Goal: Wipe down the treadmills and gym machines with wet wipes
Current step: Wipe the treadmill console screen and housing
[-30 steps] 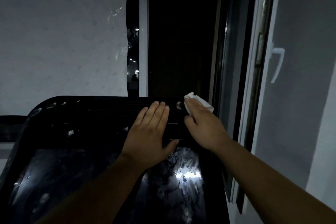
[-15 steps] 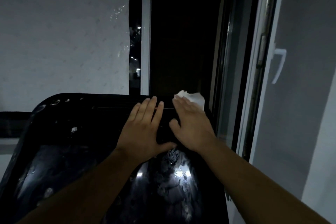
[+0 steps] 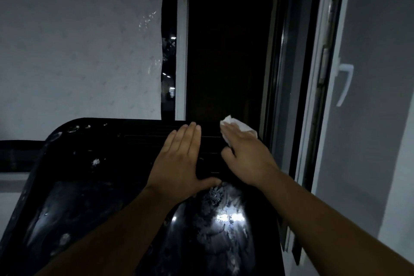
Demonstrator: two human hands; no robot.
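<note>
Changed since half a second ago: the fingers of my left hand (image 3: 179, 163), then spread, now lie close together, and my right hand (image 3: 248, 159) with the wet wipe (image 3: 240, 127) has slid a little toward the right edge of the console (image 3: 89, 186).

Item 1, left hand: flat, palm down, fingers straight, thumb out to the right. It rests on the console's upper middle and holds nothing.

Item 2, right hand: flat, fingers straight and pointing at the far right corner. It presses the wipe down; nothing is curled round it.

Item 3, wet wipe: white and crumpled, at the console's far right corner. It lies under my right fingertips, with part showing beyond them.

Item 4, console: black and glossy with rounded far corners. In this dim light it looks to be a treadmill's display panel. Smears and a bright glare (image 3: 228, 217) sit near its right edge, below my hands. Pale specks dot its left half.

Item 5, surroundings: a frosted pane (image 3: 78, 51) behind the console on the left, a dark opening (image 3: 228, 51) straight ahead, and a white window handle (image 3: 345, 83) on the open sash to the right.
</note>
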